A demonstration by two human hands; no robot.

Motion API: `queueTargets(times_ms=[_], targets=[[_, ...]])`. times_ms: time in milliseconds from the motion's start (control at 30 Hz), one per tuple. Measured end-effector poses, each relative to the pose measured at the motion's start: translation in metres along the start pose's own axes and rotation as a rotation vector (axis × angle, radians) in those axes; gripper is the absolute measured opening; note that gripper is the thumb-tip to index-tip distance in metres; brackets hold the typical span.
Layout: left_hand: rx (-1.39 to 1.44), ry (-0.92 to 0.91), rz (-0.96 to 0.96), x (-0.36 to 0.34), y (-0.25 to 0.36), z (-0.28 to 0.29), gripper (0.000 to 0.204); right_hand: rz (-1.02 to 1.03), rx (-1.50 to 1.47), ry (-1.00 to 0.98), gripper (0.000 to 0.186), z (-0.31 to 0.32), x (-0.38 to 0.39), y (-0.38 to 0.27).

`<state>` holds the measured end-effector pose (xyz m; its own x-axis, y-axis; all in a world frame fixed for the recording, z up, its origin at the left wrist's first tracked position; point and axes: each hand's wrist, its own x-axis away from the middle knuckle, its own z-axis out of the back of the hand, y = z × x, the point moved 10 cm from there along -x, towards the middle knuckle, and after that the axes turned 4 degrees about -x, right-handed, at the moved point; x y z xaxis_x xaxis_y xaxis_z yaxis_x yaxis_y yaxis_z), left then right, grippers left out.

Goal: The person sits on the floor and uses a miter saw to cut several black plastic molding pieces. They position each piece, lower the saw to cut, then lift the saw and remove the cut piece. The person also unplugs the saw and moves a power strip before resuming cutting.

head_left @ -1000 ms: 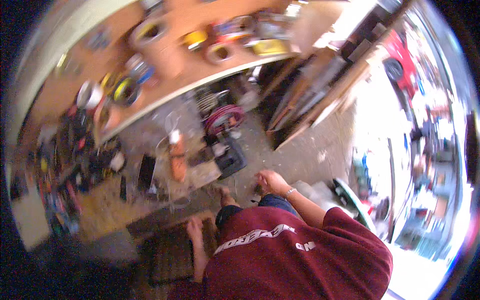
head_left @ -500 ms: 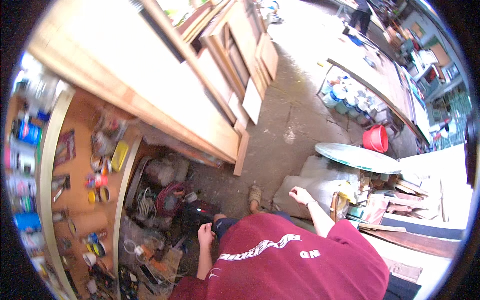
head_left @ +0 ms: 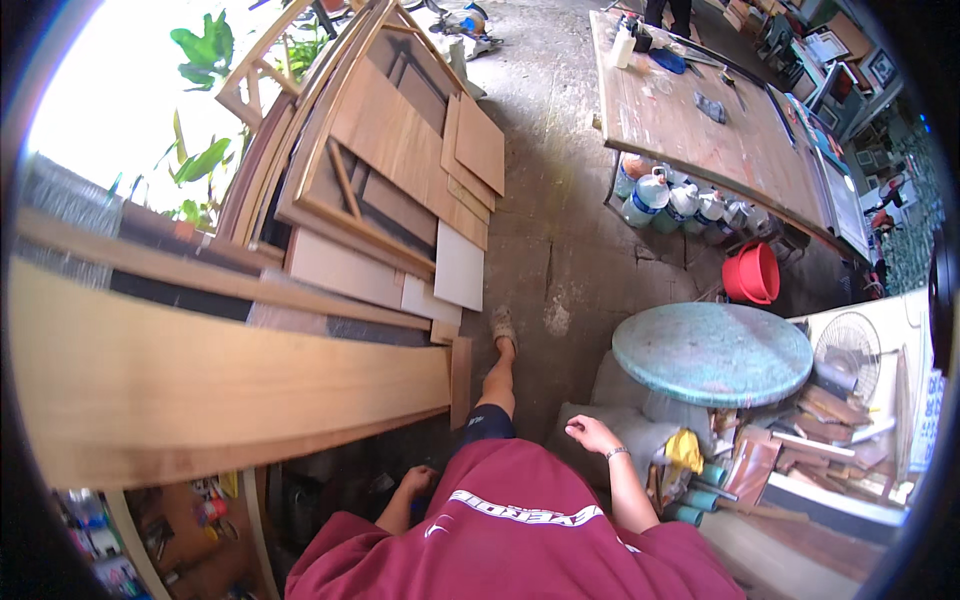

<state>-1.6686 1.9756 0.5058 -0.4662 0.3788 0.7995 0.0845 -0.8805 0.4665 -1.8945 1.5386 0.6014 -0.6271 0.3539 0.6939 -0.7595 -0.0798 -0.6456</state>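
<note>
My left hand [head_left: 418, 481] hangs low beside my shorts, its fingers loosely curled with nothing seen in them. Closest to it is the end of a long wooden counter [head_left: 230, 385] on my left. On the other side, my right hand [head_left: 592, 434] is held out from my body, fingers bent inward and empty. A band circles that wrist. Below and beyond this hand lies a grey sack-like bundle [head_left: 640, 430], apart from the fingers as far as I can tell. A yellow cloth or bag [head_left: 684, 451] sits just to its right.
Wooden panels and frames [head_left: 390, 150] lean at the left. A round greenish tabletop [head_left: 712, 352] rests on the right, near wood scraps [head_left: 830, 410] and a fan [head_left: 847, 350]. Farther off stand a red bucket [head_left: 751, 274], large bottles [head_left: 647, 196] and a workbench [head_left: 665, 110]. Someone's dark-clothed legs [head_left: 670, 14] show beyond.
My view has swung left and moved forward along the aisle; the shelves have mostly left view, and the leaning panels and round tabletop show more fully. Both hands remain empty and apart from things.
</note>
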Motion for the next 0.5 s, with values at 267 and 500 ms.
queueTargets(times_ms=[267, 500], targets=[[0.279, -0.117, 0.265, -0.212, 0.186, 0.089, 0.023, -0.072, 0.166, 0.057, 0.037, 0.174, -0.162, -0.055], [0.372, 0.17, -0.154, -0.324, 0.586, 0.278, 0.032, 0.139, -0.034, 0.362, 0.031, 0.369, -0.322, -0.261]])
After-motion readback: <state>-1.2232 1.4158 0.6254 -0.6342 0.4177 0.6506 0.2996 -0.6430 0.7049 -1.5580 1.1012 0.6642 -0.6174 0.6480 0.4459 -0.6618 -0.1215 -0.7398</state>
